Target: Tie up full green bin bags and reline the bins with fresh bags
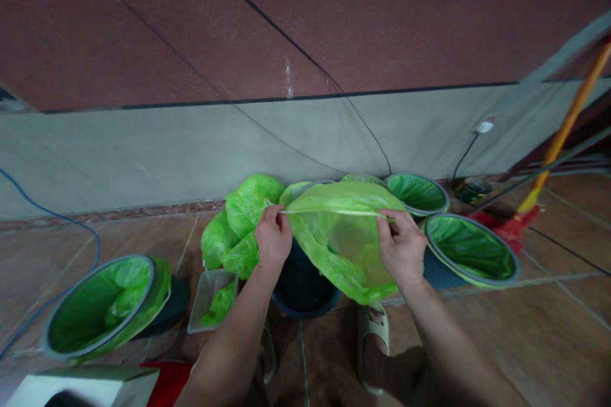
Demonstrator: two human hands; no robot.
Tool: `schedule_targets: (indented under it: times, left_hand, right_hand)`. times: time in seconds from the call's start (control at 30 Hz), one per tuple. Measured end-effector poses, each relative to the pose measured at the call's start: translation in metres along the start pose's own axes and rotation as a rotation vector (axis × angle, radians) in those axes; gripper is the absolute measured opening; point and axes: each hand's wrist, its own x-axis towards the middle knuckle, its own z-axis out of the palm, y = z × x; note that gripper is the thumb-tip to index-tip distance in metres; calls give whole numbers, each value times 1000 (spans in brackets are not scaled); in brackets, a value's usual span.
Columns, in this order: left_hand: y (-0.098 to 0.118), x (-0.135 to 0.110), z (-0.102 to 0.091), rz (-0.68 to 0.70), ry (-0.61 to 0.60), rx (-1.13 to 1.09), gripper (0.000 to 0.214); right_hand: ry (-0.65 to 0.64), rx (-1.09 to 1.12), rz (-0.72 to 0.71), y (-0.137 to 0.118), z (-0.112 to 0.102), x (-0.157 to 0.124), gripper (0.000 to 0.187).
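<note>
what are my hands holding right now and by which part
A green plastic bag, by the pale strip stretched across it: the left hand pinches one end, the right hand the other.

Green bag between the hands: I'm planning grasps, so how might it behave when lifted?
Probably floppy: the green bag hangs in loose folds between the left hand and right hand. Likely light for its size, since it looks thin and see-through.

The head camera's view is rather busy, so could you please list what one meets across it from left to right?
Leftmost green-lined bin → white tray → left hand → stretched green bag → right hand → front right green-lined bin → orange pole.
</note>
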Motion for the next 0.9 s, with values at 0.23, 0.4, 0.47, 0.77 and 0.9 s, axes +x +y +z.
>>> schedule_targets:
  times: [0.23,0.4,0.47,0.77,0.9]
  left_hand:
    - [-16,1,32,-481,-1,-633,23]
    - [-2,-1,24,-389,-209,-711,38]
    - [3,-1,14,-328,-432,-746,37]
    - [-3,4,-16,-30,-708,-221,20]
    - [-1,14,-22,-125,-563,-107,16]
  right_hand:
    - [-102,111,266,5,23,-9,26]
    - [-18,240,343,2,16,3,29]
    - [75,278,338,6,8,15,27]
    - [402,229,261,5,-90,95,20]
    - [333,107,330,-2,-126,105,23]
